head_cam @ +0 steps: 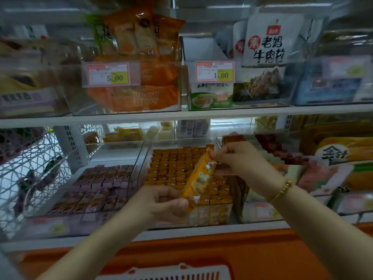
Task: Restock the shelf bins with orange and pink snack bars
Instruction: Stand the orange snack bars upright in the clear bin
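An orange snack bar hangs tilted over the clear bin of orange bars in the middle of the lower shelf. My left hand grips its lower end and my right hand pinches its upper end. The bin holds several rows of upright orange bars packed closely. To its left stands a clear bin of pink-purple bars, partly filled, with neither hand near it.
A white wire basket hangs at the left. Packaged goods fill bins at the right and on the upper shelf. A red-and-white basket rim shows at the bottom edge, in front of the orange shelf base.
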A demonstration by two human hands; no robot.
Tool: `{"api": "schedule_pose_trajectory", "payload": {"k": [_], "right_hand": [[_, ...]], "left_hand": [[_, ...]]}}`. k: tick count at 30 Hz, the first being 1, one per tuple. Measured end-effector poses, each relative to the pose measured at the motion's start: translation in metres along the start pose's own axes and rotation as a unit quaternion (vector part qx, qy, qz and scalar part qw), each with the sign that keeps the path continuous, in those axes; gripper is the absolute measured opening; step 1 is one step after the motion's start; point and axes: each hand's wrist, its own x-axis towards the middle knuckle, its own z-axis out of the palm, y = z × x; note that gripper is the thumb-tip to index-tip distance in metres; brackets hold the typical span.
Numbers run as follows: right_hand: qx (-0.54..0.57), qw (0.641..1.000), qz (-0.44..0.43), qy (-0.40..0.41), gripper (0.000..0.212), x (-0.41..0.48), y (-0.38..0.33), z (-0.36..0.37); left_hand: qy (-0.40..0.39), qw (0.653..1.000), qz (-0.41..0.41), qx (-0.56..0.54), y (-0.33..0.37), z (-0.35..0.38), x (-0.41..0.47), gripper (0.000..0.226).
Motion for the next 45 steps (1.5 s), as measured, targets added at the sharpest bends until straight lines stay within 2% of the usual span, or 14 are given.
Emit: {"api": "schedule_pose_trajectory", "payload": {"k": [2,5,9,12,17,24,27,31,33,36,39,45], "right_hand": [[-0.015,1.000,0.004,-0.007,0.017,-0.002,0.000,0.005],[-0.025,0.999,0.013,-0.021,0.018,-0.006,-0.003,0.013],[0.011,0.996,0.056,-0.066,0.015,-0.006,-0.011,0.017],[0.018,0.986,0.099,-0.131,0.016,-0.006,-0.011,0.016],[0.044,0.976,0.142,-0.161,0.014,-0.002,0.006,0.020],[0.118,0.970,0.166,-0.134,0.030,0.002,0.008,0.017],[0.084,0.968,0.161,-0.174,0.033,0.003,0.008,0.016],[-0.021,0.963,0.135,-0.234,0.040,0.004,0.010,0.014],[-0.036,0.964,0.135,-0.227,0.046,0.007,0.014,0.014],[-0.044,0.963,0.108,-0.241,0.037,0.006,0.018,0.011],[-0.055,0.959,0.059,-0.270,0.038,0.005,0.021,0.008],[-0.032,0.953,0.005,-0.300,0.037,0.007,0.029,0.016]], "left_hand": [[0.000,0.998,-0.021,-0.052,-0.006,0.000,-0.010,0.036],[0.045,0.992,-0.055,-0.104,-0.019,-0.003,-0.016,0.036],[0.120,0.988,-0.036,-0.094,-0.031,-0.011,-0.017,0.018],[0.145,0.989,-0.010,-0.037,-0.037,-0.022,-0.018,0.016],[0.136,0.990,-0.013,-0.021,-0.051,-0.027,-0.022,0.021],[0.121,0.992,-0.016,-0.026,-0.053,-0.028,-0.023,0.024],[0.109,0.994,-0.013,0.000,-0.051,-0.025,-0.023,0.024],[0.097,0.995,-0.017,-0.006,-0.049,-0.020,-0.024,0.027],[0.097,0.994,-0.023,-0.047,-0.047,-0.019,-0.024,0.029],[0.093,0.980,-0.048,-0.167,-0.042,-0.020,-0.025,0.032],[0.082,0.961,-0.066,-0.258,-0.039,-0.022,-0.027,0.032],[-0.017,0.922,-0.130,-0.365,-0.042,-0.022,-0.029,0.039]]}}
